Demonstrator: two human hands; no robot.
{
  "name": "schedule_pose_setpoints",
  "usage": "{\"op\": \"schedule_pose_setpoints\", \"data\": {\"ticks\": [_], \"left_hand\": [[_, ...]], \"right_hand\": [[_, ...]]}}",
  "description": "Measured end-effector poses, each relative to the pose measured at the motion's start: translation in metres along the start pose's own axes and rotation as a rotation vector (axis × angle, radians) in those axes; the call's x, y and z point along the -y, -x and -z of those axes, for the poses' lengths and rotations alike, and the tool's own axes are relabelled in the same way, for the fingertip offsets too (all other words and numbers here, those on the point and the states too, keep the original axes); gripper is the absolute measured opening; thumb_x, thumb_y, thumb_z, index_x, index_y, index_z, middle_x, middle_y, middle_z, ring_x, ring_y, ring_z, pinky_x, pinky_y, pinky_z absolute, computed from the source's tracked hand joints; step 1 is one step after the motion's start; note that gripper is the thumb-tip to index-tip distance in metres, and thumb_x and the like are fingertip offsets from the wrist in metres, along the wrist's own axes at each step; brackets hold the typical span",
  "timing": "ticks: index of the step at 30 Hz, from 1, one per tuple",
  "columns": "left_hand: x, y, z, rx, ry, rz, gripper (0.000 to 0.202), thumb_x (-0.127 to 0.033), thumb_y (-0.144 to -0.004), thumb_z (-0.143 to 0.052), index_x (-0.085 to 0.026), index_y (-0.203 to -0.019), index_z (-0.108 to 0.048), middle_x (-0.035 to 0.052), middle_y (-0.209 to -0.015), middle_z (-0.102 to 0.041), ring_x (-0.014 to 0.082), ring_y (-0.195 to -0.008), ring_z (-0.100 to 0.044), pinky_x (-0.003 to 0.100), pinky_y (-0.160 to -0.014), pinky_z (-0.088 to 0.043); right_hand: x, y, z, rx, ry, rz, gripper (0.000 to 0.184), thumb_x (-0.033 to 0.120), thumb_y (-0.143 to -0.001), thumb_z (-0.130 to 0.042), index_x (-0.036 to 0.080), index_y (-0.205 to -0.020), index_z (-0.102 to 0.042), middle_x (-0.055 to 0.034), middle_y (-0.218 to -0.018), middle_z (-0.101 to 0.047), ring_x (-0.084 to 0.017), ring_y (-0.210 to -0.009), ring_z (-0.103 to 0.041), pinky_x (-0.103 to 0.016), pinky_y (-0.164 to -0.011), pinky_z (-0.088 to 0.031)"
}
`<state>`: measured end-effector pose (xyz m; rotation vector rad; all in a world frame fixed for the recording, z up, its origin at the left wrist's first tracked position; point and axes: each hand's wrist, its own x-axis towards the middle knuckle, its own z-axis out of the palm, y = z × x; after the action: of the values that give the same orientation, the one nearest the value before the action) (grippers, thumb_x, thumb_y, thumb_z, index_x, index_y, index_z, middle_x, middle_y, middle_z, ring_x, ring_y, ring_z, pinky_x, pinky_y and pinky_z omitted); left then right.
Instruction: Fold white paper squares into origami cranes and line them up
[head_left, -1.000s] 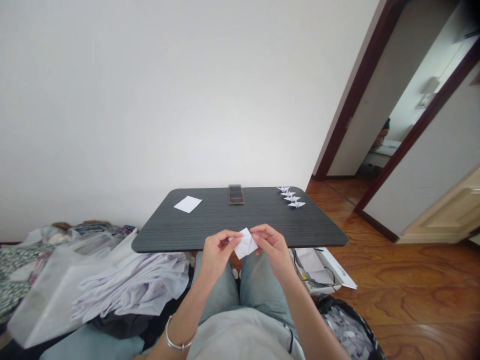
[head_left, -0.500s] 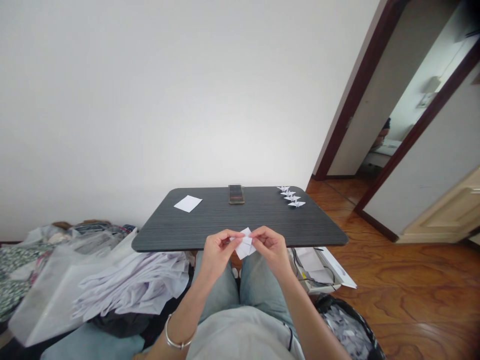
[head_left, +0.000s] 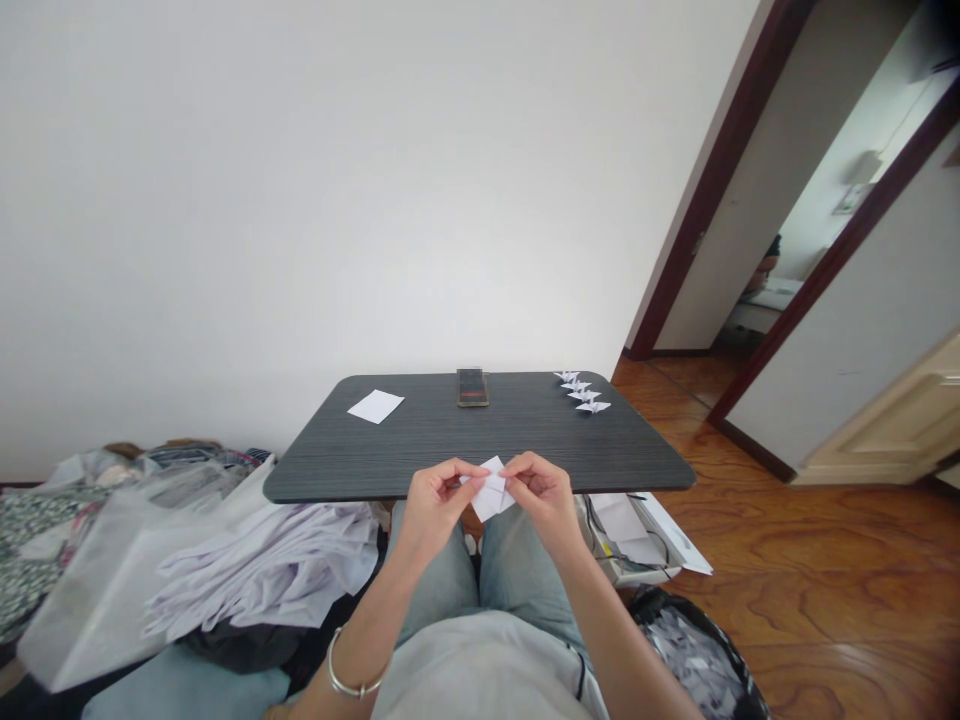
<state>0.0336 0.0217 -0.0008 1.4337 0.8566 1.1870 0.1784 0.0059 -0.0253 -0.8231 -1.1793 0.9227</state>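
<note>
A small folded white paper is pinched between both my hands, just over the near edge of the dark table. My left hand grips its left side with curled fingers. My right hand pinches its right side. A row of several finished white paper cranes lies at the table's far right. A flat white sheet lies at the far left, and a dark phone rests at the far middle.
Crumpled white papers and bags pile up on the left beside my knees. A box with papers and a black bin of scraps stand on the wooden floor at right. An open doorway is at the far right.
My right fingers have pushed the paper's right side inward, so it looks narrower and more folded. Both hands have stayed in nearly the same place.
</note>
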Motion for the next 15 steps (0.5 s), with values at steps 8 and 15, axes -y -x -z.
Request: {"op": "schedule_pose_setpoints", "data": {"ticks": [8, 15], "left_hand": [[-0.002, 0.003, 0.001, -0.012, -0.074, -0.029, 0.014, -0.025, -0.070, -0.066, -0.013, -0.075, -0.071, 0.0055, -0.073, -0.070, 0.0152, -0.064, -0.061, 0.022, -0.058, -0.046], [-0.004, 0.002, 0.000, -0.003, -0.071, -0.014, 0.014, -0.025, -0.070, -0.067, -0.013, -0.075, -0.071, 0.0056, -0.071, -0.070, 0.0155, -0.063, -0.061, 0.022, -0.057, -0.046]], "right_hand": [[0.005, -0.005, 0.005, 0.081, -0.108, -0.233, 0.027, 0.042, -0.072, -0.064, 0.017, -0.062, -0.058, 0.0025, -0.051, -0.056, -0.010, -0.045, -0.048, -0.021, -0.043, -0.044], [0.016, -0.007, 0.004, 0.101, -0.023, -0.241, 0.029, 0.042, -0.067, -0.069, 0.016, -0.058, -0.061, 0.0018, -0.048, -0.058, -0.010, -0.043, -0.050, -0.021, -0.042, -0.045]]}}
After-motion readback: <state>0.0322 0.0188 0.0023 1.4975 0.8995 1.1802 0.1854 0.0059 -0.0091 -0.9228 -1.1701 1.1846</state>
